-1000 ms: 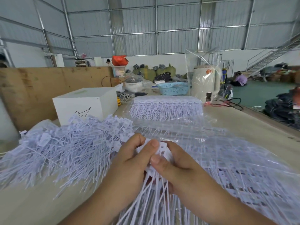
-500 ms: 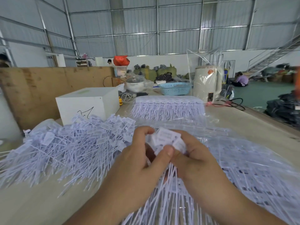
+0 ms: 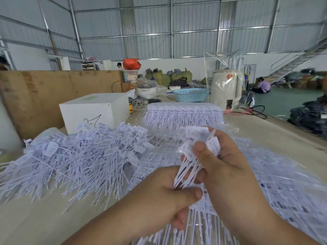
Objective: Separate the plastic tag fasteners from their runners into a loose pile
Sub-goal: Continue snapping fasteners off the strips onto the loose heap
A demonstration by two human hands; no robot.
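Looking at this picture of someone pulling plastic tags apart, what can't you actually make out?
All in the head view:
- Where the left hand grips the fasteners: its own thumb and fingers hide it.
- Print on the tag heads in the right hand: blurred.
- The scribble on the white box: partly hidden by the loose pile.
- The seated person far off: too small.

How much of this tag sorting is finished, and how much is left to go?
Done: a big loose pile of separated fasteners lies on the table. In hand: the left hand and right hand grip one bunch of fasteners. Left: a neat stack at the back and the flat sheets in plastic under the right arm. Roughly midway, at a guess.
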